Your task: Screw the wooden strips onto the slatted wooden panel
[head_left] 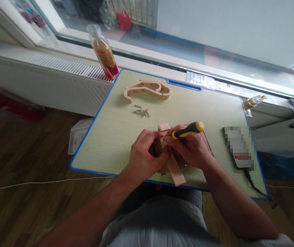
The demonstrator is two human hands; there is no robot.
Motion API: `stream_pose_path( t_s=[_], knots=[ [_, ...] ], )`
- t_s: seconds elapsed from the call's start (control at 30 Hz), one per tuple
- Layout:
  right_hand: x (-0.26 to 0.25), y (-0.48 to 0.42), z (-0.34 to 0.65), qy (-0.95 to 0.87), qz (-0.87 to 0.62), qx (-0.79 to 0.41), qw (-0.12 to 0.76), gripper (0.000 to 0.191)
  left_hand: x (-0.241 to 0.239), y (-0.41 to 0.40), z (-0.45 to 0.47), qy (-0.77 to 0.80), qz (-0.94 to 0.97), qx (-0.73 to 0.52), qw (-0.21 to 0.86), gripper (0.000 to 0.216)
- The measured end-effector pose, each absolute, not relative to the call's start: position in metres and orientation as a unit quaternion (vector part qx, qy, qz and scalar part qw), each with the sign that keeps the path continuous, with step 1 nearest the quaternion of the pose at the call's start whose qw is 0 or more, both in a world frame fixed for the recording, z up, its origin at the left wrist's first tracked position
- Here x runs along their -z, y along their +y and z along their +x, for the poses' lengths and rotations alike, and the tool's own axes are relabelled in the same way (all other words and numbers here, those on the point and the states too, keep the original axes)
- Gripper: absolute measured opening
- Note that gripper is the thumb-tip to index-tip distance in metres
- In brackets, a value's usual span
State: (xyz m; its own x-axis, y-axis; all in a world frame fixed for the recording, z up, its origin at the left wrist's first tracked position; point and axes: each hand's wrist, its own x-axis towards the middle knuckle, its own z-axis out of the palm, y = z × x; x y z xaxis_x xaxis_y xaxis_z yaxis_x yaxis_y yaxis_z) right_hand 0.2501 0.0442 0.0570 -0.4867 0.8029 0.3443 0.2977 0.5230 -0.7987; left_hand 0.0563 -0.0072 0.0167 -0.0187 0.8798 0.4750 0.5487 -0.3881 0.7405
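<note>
My right hand (192, 147) is closed round a screwdriver (189, 129) with a black and yellow handle, its tip end pointing left and down at a light wooden strip (176, 171). The strip has a curled upper end and lies across a brown block or box (208, 142), mostly hidden under my hands. My left hand (147, 152) grips the strip, thumb and fingers on either side of the spot where the screwdriver points. A small dark screw or hole (163, 139) shows there, too small to tell which.
Curved wooden pieces (145, 90) and several loose screws (144, 112) lie on the blue-edged table (106, 137). At the right rests a phone (238, 147) with a cable. A drink bottle (103, 51) stands by the window, above the radiator (59, 79).
</note>
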Motion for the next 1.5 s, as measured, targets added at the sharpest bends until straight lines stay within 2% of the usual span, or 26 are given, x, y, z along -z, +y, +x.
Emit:
stream_pose_path(
  t_s=[0.27,0.4,0.73,1.0,1.2,1.5],
  knots=[
    [-0.054,0.044,0.247,-0.766,-0.370,-0.383,0.360,0.014,-0.018,-0.006,0.055,0.526,0.666,-0.490,0.196,0.026],
    [-0.051,0.046,0.246,-0.765,-0.383,-0.384,0.347,0.023,-0.016,-0.004,0.052,0.512,0.665,-0.498,0.216,0.012],
    [-0.051,0.048,0.244,-0.769,-0.369,-0.389,0.349,0.021,-0.018,0.001,0.053,0.519,0.653,-0.504,0.225,0.001],
    [-0.046,0.050,0.244,-0.766,-0.380,-0.387,0.345,0.022,-0.019,0.003,0.054,0.525,0.636,-0.508,0.249,0.006],
    [-0.046,0.047,0.244,-0.761,-0.394,-0.389,0.338,0.031,-0.017,0.002,0.053,0.530,0.638,-0.498,0.252,0.007],
    [-0.047,0.077,0.237,-0.722,-0.426,-0.358,0.411,0.026,-0.018,0.052,0.048,0.501,0.674,-0.479,0.255,0.010]
  ],
)
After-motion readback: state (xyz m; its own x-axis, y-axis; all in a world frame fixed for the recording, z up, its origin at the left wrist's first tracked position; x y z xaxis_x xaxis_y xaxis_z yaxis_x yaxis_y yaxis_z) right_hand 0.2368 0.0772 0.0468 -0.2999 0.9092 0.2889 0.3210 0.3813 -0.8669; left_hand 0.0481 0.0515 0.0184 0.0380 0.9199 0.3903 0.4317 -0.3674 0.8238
